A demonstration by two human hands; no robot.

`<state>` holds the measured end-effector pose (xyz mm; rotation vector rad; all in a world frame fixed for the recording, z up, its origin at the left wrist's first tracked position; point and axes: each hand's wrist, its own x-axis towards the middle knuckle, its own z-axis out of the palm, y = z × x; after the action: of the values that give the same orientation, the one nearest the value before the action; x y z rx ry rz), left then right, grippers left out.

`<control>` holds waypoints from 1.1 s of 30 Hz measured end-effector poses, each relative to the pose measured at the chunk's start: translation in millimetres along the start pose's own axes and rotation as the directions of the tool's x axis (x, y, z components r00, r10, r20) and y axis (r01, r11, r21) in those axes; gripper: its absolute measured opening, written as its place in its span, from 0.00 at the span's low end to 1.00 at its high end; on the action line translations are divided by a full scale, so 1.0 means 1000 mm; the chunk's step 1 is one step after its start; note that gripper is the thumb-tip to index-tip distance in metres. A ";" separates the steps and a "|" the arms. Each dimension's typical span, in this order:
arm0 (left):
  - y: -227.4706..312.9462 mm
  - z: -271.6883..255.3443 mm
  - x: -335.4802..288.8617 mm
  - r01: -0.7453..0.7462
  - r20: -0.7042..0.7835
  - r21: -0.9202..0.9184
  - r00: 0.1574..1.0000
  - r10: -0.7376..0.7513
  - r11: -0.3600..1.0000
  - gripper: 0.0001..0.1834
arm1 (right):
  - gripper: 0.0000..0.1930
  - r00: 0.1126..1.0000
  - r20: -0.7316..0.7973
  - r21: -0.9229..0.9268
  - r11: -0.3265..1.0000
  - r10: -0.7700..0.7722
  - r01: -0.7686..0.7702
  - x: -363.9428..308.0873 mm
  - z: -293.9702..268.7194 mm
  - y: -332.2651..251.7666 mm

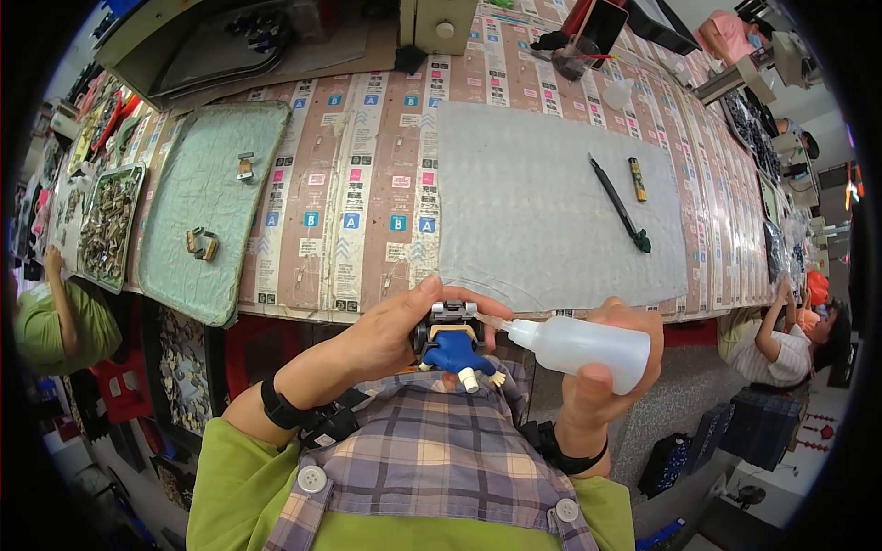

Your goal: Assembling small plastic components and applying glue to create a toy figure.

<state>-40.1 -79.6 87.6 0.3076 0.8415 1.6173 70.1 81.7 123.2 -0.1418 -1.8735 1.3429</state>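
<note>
My left hand [390, 321] is closed around a small toy figure [452, 351] just in front of the table's near edge. The figure has a blue body, pale limb pieces, and a silver-and-black part at its upper end. In my right hand [634, 335] is a white squeeze bottle [588, 351], lying nearly level. Its thin nozzle points left and reaches the silver-and-black part; whether the tip touches it I cannot tell. Fingers of my left hand show behind the figure, and the hand hides part of its side.
A grey mat [542, 207] carries a black pen-like tool [617, 200] and a small yellow cylinder [637, 179]. To the left, a pale green tray [207, 156] holds small parts, beside a tray heaped with parts [115, 220]. Co-workers sit at both sides. A metal housing [432, 28] stands at the back.
</note>
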 end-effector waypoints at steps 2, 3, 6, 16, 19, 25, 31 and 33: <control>-0.001 0.000 0.001 0.001 -0.003 -0.006 1.000 -0.001 1.000 0.42 | 0.22 0.998 0.059 -0.020 1.000 -0.018 0.019 0.001 -0.001 0.001; -0.001 0.000 0.001 0.003 -0.007 -0.012 1.000 -0.003 1.000 0.42 | 0.22 0.998 0.059 -0.020 1.000 -0.018 0.019 0.002 -0.001 0.001; 0.000 0.000 0.001 0.010 -0.013 0.000 1.000 -0.010 1.000 0.43 | 0.22 0.996 0.085 -0.018 1.000 -0.015 0.017 0.003 0.000 0.000; -0.001 -0.002 0.001 0.003 -0.005 -0.013 1.000 -0.003 1.000 0.42 | 0.24 1.000 0.014 -0.034 0.999 -0.014 0.014 -0.001 0.000 0.003; 0.000 -0.002 0.000 0.021 0.000 -0.003 1.000 -0.021 1.000 0.42 | 0.25 0.995 -0.100 0.026 0.999 -0.018 0.020 0.000 0.000 0.002; -0.005 -0.005 0.002 -0.034 0.012 -0.049 0.999 0.034 0.998 0.37 | 0.28 0.997 -0.038 -0.068 0.995 0.074 -0.076 0.000 0.006 -0.004; 0.005 -0.005 0.002 0.104 0.040 -0.102 0.994 -0.100 0.989 0.35 | 0.25 0.978 -0.032 0.113 0.973 0.207 -0.202 0.011 0.001 0.004; 0.005 -0.007 0.003 0.240 0.078 -0.081 0.969 -0.234 0.967 0.38 | 0.24 0.965 0.010 0.150 0.954 0.262 -0.260 0.016 0.000 0.006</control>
<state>-48.9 -79.6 85.0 0.1884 0.7226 1.4084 57.7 92.1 127.0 -0.3273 -1.7825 1.6547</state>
